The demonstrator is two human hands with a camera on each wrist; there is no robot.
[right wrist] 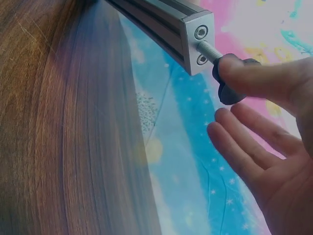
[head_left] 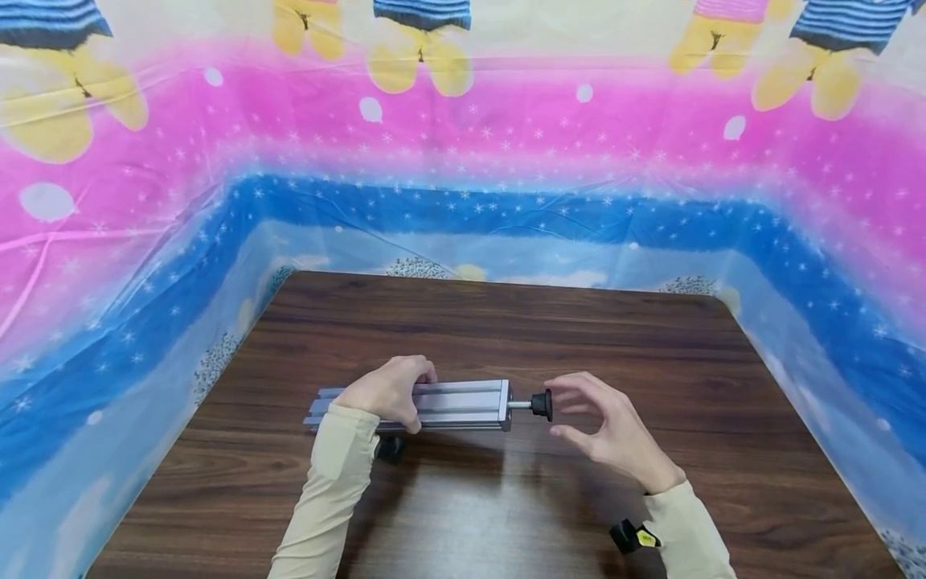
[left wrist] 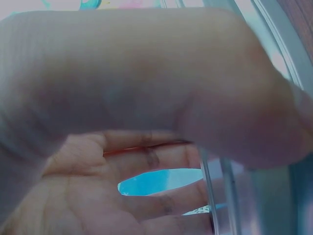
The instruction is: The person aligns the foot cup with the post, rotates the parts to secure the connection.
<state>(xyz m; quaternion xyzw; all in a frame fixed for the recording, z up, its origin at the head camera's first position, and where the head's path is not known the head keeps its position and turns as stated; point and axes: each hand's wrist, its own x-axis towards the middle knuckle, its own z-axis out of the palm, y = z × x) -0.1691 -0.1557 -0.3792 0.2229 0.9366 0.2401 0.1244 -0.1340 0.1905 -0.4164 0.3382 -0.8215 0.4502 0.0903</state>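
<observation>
A silver aluminium profile (head_left: 466, 406) with grooved sides lies crosswise in front of me. My left hand (head_left: 387, 392) grips it from above near its left half, thumb on the near side and fingers over the far side. In the left wrist view the thumb (left wrist: 230, 98) covers much of the metal. Out of the profile's right end plate (right wrist: 201, 41), which has two socket screws, sticks a threaded rod (head_left: 519, 404) with a black lobed knob (head_left: 541, 404). My right hand (head_left: 608, 422) stands around the knob, thumb and fingers spread apart, fingertips close to its rim.
The dark wood-grain table (head_left: 615, 330) spreads under both hands. A patterned pink and blue cloth (head_left: 470, 153) hangs around its back and sides. Black wrist camera mounts show below the left wrist and beside the right sleeve (head_left: 683, 523).
</observation>
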